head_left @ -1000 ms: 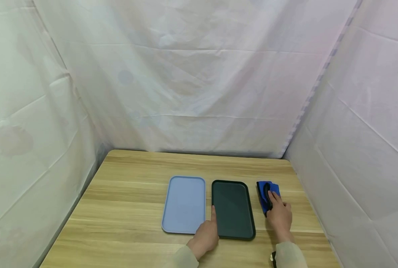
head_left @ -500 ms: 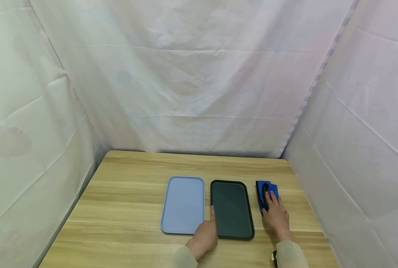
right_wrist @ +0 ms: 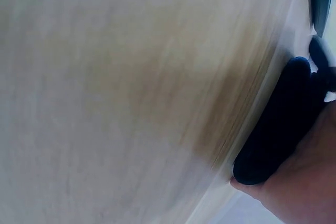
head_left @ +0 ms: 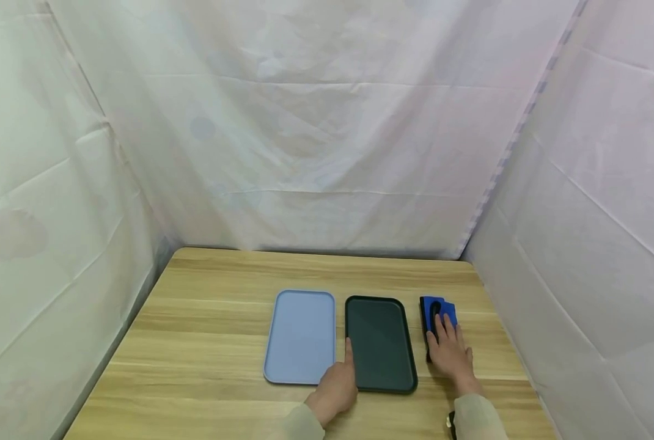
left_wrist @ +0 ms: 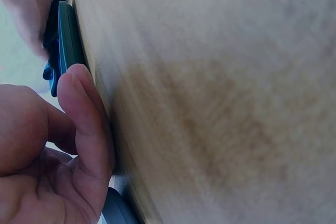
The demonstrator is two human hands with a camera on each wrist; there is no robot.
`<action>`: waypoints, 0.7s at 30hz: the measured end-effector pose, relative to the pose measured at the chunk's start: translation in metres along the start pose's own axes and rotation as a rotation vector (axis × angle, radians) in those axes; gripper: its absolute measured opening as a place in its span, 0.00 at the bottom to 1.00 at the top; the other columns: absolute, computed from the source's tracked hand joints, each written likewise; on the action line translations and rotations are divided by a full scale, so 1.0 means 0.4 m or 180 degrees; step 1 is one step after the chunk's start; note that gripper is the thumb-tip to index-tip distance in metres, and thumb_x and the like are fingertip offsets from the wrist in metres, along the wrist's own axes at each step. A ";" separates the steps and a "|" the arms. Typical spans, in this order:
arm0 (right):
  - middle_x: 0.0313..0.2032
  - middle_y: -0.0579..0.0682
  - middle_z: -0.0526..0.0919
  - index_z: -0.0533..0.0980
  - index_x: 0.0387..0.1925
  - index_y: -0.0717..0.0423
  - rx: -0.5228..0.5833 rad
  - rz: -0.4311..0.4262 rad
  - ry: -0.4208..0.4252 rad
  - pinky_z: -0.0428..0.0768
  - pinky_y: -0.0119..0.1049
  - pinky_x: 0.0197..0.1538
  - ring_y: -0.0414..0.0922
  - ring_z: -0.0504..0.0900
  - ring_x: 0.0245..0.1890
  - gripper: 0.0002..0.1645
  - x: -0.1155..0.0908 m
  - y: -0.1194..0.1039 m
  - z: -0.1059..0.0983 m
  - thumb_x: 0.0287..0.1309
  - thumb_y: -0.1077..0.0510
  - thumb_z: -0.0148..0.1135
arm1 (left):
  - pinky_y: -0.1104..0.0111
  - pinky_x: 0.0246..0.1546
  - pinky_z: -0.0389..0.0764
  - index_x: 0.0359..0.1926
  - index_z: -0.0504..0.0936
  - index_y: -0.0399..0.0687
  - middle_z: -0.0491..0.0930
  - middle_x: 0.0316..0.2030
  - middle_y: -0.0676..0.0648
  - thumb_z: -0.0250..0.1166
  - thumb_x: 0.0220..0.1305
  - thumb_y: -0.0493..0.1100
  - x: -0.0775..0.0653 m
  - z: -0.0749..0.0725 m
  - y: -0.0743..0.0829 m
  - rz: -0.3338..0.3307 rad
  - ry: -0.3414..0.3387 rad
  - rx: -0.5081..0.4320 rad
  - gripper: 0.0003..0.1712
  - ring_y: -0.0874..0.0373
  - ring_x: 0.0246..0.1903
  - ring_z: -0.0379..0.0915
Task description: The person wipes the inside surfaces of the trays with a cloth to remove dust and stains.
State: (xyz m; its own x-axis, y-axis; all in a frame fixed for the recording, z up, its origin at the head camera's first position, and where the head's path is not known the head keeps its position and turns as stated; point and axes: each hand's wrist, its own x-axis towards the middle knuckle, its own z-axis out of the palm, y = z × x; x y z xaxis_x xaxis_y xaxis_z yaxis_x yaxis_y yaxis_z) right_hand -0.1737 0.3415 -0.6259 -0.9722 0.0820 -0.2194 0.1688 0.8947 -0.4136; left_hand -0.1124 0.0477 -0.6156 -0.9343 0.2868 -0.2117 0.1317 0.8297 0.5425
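Note:
On the right of the table, a folded blue cloth piece (head_left: 429, 304) with black edging and a black band lies flat; its exact kind I cannot tell. My right hand (head_left: 451, 354) rests on it, fingers spread and mostly straight, covering its near part. In the right wrist view the folded cloth piece (right_wrist: 278, 124) appears as a thick dark bundle under the hand. My left hand (head_left: 335, 388) lies by the near ends of two trays. Its index finger points forward at the left rim of the dark green tray (head_left: 382, 342); its other fingers are curled and hold nothing.
A light blue tray (head_left: 302, 333) lies just left of the dark green one, a narrow gap between them. Both stand on a wood-grain table (head_left: 206, 342). White cloth walls (head_left: 316, 153) enclose the back and sides. A small dark object (head_left: 451, 423) shows beside my right sleeve.
My right hand has spread its fingers and flattened over the blue cloth piece, shifting slightly left. The left hand and both trays stay in place; the head view has shifted a little.

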 end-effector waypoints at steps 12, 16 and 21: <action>0.77 0.56 0.32 0.37 0.77 0.49 -0.0007 0.0010 0.0013 0.38 0.79 0.59 0.67 0.31 0.74 0.38 -0.003 -0.015 0.000 0.74 0.47 0.37 | 0.68 0.15 0.68 0.75 0.38 0.35 0.70 0.13 0.49 0.66 0.53 0.33 0.003 -0.003 -0.002 0.0006 -0.0002 -0.0049 0.57 0.59 0.12 0.64; 0.77 0.57 0.32 0.36 0.77 0.49 -0.0001 0.0010 0.0026 0.38 0.79 0.59 0.67 0.32 0.74 0.39 -0.004 -0.015 -0.002 0.74 0.47 0.38 | 0.68 0.16 0.67 0.76 0.38 0.36 0.70 0.13 0.49 0.65 0.53 0.33 0.004 -0.003 -0.002 0.0014 0.0005 -0.0071 0.57 0.59 0.12 0.64; 0.77 0.57 0.32 0.37 0.77 0.48 0.0049 0.0006 -0.0004 0.38 0.80 0.58 0.67 0.32 0.74 0.40 -0.006 -0.010 -0.004 0.73 0.46 0.40 | 0.68 0.15 0.67 0.76 0.37 0.36 0.69 0.12 0.50 0.64 0.55 0.32 -0.001 -0.005 0.000 0.0012 -0.0047 -0.0132 0.56 0.58 0.11 0.64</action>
State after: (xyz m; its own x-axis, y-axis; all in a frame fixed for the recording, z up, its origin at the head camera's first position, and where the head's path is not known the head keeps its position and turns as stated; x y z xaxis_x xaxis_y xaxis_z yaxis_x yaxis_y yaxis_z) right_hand -0.1723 0.3384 -0.6225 -0.9717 0.0830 -0.2213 0.1730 0.8876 -0.4268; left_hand -0.1126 0.0468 -0.6139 -0.9288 0.2970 -0.2214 0.1210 0.8081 0.5765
